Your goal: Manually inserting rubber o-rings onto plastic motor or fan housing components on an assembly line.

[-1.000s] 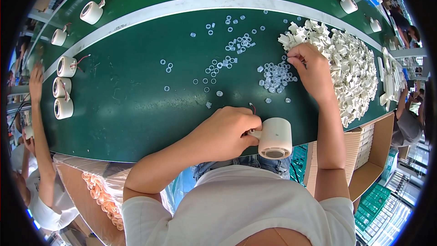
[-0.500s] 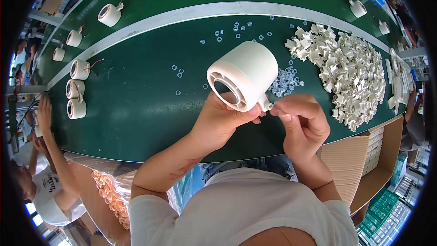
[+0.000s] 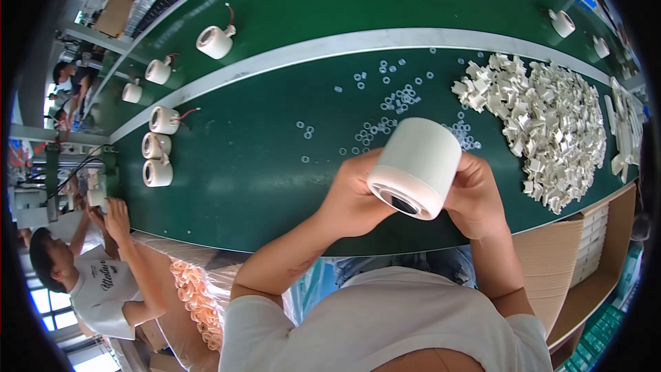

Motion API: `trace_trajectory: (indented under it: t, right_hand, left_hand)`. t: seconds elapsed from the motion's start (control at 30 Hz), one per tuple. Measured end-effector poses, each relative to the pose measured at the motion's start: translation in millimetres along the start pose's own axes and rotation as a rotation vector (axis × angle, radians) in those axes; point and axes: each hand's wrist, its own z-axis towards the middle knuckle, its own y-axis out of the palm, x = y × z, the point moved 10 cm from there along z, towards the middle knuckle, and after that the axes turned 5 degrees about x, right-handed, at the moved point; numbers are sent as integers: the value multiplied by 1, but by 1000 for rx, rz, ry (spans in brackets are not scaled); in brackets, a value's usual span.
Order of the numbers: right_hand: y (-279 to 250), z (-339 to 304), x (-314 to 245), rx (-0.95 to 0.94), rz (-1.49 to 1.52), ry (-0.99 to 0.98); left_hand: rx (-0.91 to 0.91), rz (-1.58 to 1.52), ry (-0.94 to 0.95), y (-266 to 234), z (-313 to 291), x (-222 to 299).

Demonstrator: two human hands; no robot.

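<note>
A white cylindrical housing is held up over the near part of the green bench, tilted so its round, dark-centred opening faces down toward me. My left hand grips its left side, with the fingertips hidden behind it. Against the right side is my right hand, fingers curled in behind the housing; what they pinch there is out of sight. The housing's small side neck is also hidden. Just beyond it, small clear plastic rings lie scattered, with more clear rings by its right edge.
A large heap of white plastic pieces covers the bench's right side. Several white motor units with wires stand at left. Beyond a pale rail are more units. A co-worker works at far left; a cardboard box stands right.
The housing has come nearer to me and turned, hiding its side neck. My right hand has moved from a pinch by the neck to behind the housing. The view has shifted.
</note>
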Motion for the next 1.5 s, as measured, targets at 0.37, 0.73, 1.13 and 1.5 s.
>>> trace_trajectory:
  t: [0.37, 0.73, 1.13, 1.5]
  right_hand:
    - [-3, -55, -50, 351, -796, -767]
    - [2, -87, -18, 275, -1338, -924]
    - [8, -89, -16, 275, -1395, -956]
    - [-43, -46, -22, 261, -674, -386]
  left_hand:
    - [133, -135, -442, -15, 68, -42]
    - [523, 1309, -96, -198, 216, -54]
    - [444, 1650, 50, -266, 137, 12]
    - [-323, 1021, 271, 64, 0, 29]
